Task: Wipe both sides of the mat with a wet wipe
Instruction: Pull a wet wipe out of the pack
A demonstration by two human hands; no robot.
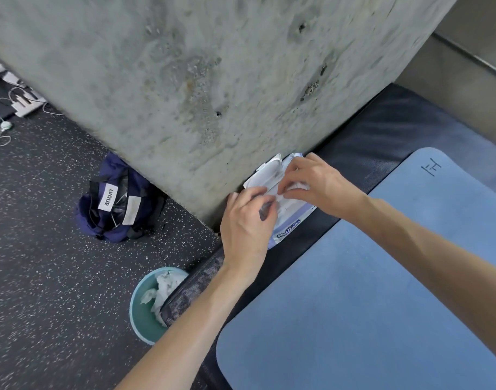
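Both hands work at the open wipe pack (290, 220) by the pillar (213, 80). The left hand (245, 220) steadies it; the right hand (317, 182) pinches a thin, limp, damp wipe (280, 197), likely tearable. The blue mat (367, 291) lies flat nearby, soft and floppy, best lifted by an edge.

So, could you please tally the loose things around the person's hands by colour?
Blue: 2, the mat and the bag
Teal: 1, the bin
White: 1, the wipes pack, under the left hand and right hand
Total: 4
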